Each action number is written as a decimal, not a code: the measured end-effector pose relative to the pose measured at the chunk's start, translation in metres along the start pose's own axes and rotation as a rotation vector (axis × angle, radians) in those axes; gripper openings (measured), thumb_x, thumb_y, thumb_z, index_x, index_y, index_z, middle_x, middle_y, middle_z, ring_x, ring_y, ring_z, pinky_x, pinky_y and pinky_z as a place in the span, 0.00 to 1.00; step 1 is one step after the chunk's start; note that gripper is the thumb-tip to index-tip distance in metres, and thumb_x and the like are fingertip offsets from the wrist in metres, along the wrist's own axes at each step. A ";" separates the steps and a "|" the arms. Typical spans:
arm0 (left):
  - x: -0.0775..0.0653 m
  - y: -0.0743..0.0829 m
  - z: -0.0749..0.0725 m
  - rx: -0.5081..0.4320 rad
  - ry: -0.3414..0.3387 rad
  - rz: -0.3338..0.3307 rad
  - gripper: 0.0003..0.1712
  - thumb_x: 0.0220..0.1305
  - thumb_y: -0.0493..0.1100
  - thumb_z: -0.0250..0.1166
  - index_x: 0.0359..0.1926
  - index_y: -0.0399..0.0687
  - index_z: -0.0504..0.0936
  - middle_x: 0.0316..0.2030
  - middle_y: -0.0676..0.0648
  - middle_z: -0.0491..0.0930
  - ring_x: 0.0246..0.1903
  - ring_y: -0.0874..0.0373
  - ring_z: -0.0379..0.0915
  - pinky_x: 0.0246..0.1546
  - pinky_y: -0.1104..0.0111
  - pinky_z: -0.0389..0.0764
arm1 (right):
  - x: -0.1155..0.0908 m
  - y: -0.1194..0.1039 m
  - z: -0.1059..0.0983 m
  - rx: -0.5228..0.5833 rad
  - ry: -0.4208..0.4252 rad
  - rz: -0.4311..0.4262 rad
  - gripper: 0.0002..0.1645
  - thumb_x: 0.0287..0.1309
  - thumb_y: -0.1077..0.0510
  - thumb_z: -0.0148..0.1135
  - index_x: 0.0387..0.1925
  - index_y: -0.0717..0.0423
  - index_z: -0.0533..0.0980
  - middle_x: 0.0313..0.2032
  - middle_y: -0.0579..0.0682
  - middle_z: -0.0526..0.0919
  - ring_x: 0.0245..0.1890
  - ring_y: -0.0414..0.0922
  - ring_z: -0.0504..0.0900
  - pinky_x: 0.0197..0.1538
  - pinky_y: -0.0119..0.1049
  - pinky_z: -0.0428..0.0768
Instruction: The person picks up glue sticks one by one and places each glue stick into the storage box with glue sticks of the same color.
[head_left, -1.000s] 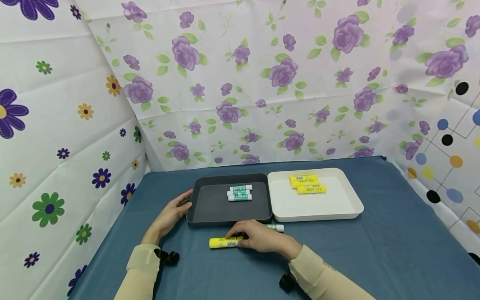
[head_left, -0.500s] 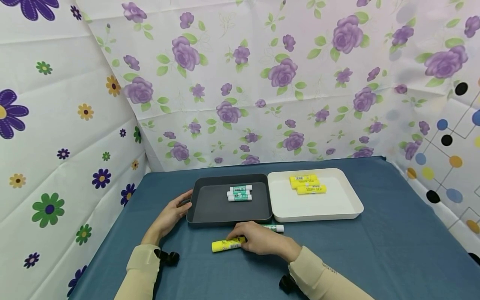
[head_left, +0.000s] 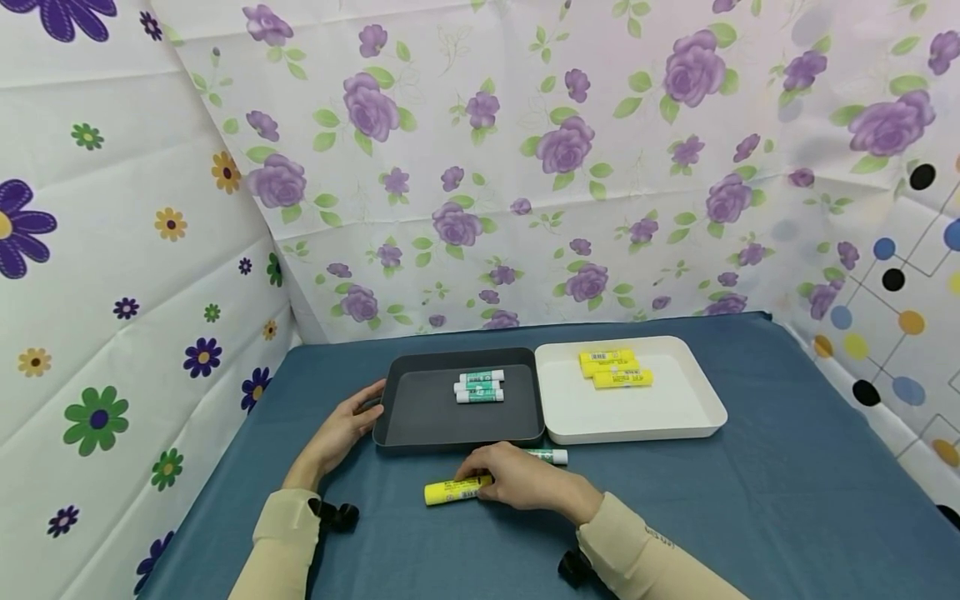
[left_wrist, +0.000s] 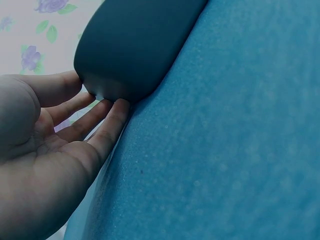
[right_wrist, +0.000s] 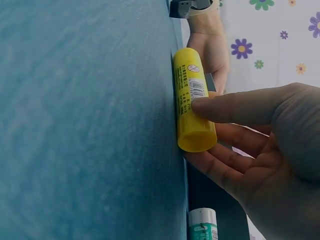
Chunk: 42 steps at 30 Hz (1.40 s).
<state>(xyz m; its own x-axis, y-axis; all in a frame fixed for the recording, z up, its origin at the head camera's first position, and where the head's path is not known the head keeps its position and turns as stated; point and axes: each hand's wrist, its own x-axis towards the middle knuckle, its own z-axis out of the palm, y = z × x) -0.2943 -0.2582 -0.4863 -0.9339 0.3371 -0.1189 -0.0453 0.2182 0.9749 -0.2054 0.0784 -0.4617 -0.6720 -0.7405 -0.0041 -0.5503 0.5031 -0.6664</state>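
My right hand (head_left: pixel 517 477) pinches a yellow glue stick (right_wrist: pixel 187 80) between thumb and fingers, close over the blue cloth in front of the trays. Printed text and a barcode show on its side. My left hand (head_left: pixel 341 432) touches the left end of the dark grey tray (head_left: pixel 405 425) with its fingertips, fingers fairly straight. Seen from the left wrist, the thumb and fingertips lie against the rounded tray wall (left_wrist: pixel 130 55). Behind my right hand lies a white-and-green glue stick (head_left: pixel 553 457), partly hidden in the head view.
Several small white-and-green glue sticks (head_left: pixel 480 387) lie in the dark tray. To its right, a white tray (head_left: pixel 675 417) holds several yellow glue sticks (head_left: pixel 622 378). Blue cloth (head_left: pixel 750 500) covers the table, and flowered sheets (head_left: pixel 465 167) hang behind and at the sides.
My right hand has shifted slightly toward me and to the right, and the yellow glue stick has turned a little with it. The left hand and trays have stayed put.
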 end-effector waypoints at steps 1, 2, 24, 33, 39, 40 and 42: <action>0.000 0.000 0.000 -0.001 0.000 0.001 0.35 0.84 0.41 0.51 0.84 0.48 0.50 0.79 0.37 0.50 0.79 0.38 0.46 0.77 0.40 0.54 | 0.000 0.000 0.000 0.004 0.001 -0.001 0.20 0.68 0.66 0.68 0.56 0.44 0.85 0.52 0.37 0.84 0.50 0.31 0.80 0.56 0.31 0.81; -0.001 0.000 0.000 -0.006 0.003 -0.002 0.35 0.84 0.41 0.51 0.84 0.49 0.51 0.79 0.38 0.51 0.79 0.38 0.47 0.77 0.41 0.54 | 0.000 0.000 0.000 0.010 0.001 -0.001 0.20 0.67 0.66 0.68 0.56 0.45 0.85 0.52 0.37 0.84 0.50 0.31 0.80 0.55 0.31 0.81; -0.004 -0.002 -0.003 -0.005 -0.002 0.017 0.35 0.84 0.42 0.52 0.84 0.48 0.51 0.79 0.37 0.51 0.79 0.37 0.46 0.76 0.39 0.53 | -0.005 0.006 -0.024 0.241 0.027 -0.010 0.20 0.61 0.69 0.71 0.52 0.49 0.88 0.47 0.39 0.87 0.42 0.35 0.83 0.48 0.30 0.84; -0.002 -0.004 -0.003 -0.005 -0.007 0.014 0.35 0.83 0.43 0.53 0.84 0.48 0.52 0.80 0.37 0.50 0.79 0.38 0.46 0.77 0.39 0.52 | -0.015 0.009 -0.047 0.265 0.088 0.007 0.19 0.64 0.66 0.71 0.54 0.48 0.87 0.48 0.40 0.87 0.42 0.40 0.84 0.48 0.36 0.84; -0.003 -0.001 -0.002 -0.004 -0.004 0.011 0.35 0.84 0.43 0.52 0.84 0.48 0.52 0.79 0.37 0.50 0.79 0.38 0.45 0.77 0.39 0.52 | -0.019 0.013 -0.070 0.257 0.105 -0.022 0.19 0.66 0.65 0.69 0.55 0.48 0.87 0.51 0.41 0.87 0.48 0.42 0.84 0.54 0.46 0.84; -0.003 -0.001 -0.001 -0.003 -0.005 0.011 0.35 0.84 0.42 0.52 0.84 0.48 0.51 0.79 0.37 0.51 0.79 0.38 0.45 0.77 0.40 0.52 | -0.020 0.015 -0.075 0.255 0.108 -0.029 0.19 0.66 0.66 0.69 0.55 0.48 0.87 0.51 0.42 0.87 0.48 0.43 0.84 0.55 0.46 0.84; -0.002 0.000 -0.001 -0.002 -0.005 0.012 0.35 0.84 0.42 0.52 0.84 0.48 0.51 0.79 0.37 0.51 0.79 0.38 0.46 0.77 0.40 0.53 | -0.022 0.019 -0.084 0.254 0.109 -0.027 0.19 0.66 0.66 0.68 0.56 0.48 0.86 0.52 0.43 0.87 0.49 0.44 0.84 0.54 0.45 0.85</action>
<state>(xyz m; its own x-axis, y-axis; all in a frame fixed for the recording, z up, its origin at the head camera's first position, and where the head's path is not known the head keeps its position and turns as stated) -0.2926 -0.2596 -0.4860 -0.9325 0.3447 -0.1077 -0.0345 0.2118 0.9767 -0.2428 0.1421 -0.4120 -0.7159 -0.6927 0.0868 -0.4356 0.3461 -0.8309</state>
